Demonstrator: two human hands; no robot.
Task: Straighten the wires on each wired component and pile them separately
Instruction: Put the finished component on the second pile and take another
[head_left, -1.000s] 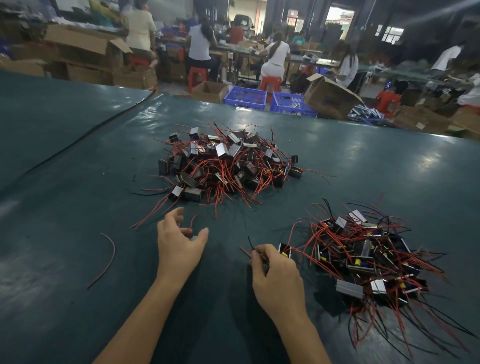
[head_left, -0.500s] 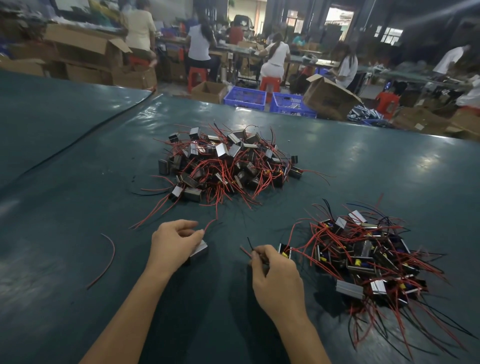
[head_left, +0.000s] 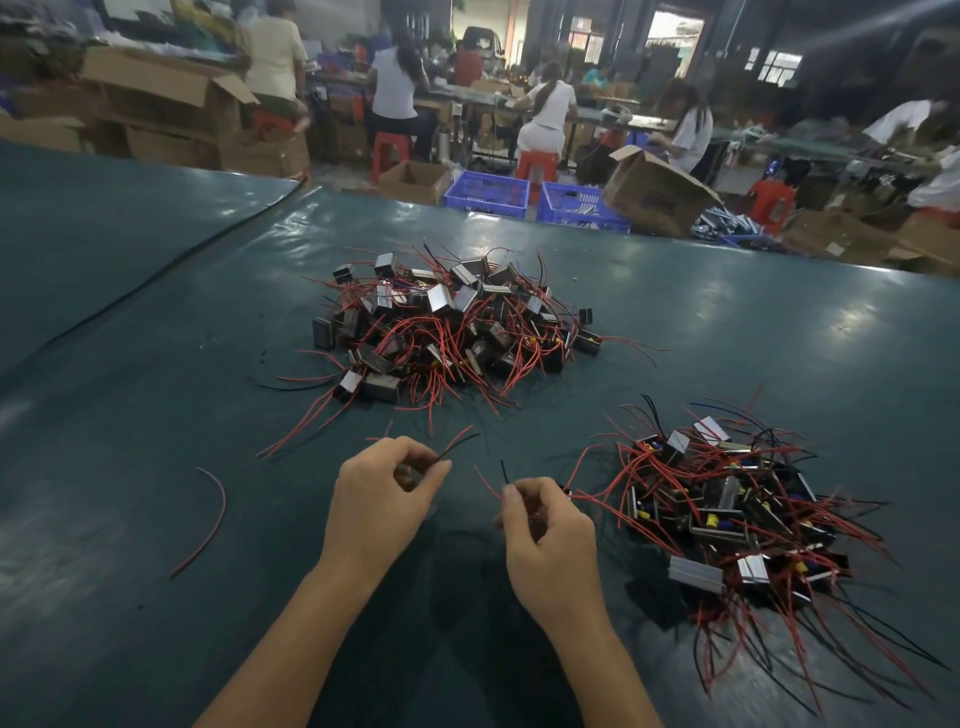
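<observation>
I'd judge roughly halfway: left hand (head_left: 382, 501), right hand (head_left: 550, 540) each pinch red-and-black wires (head_left: 460, 440) near the tangled metal-cased component heap (head_left: 457, 327).

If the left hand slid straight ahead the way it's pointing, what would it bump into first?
The left hand would probably first meet the red wire ends trailing from the far pile of small metal-cased components, though depth is unclear.

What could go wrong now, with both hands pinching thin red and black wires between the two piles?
The right hand pinches wires beside the tangled near pile of metal-cased components; its red leads could snag and drag pieces out. The loose curved red wire left of the left hand may get overlooked.
</observation>
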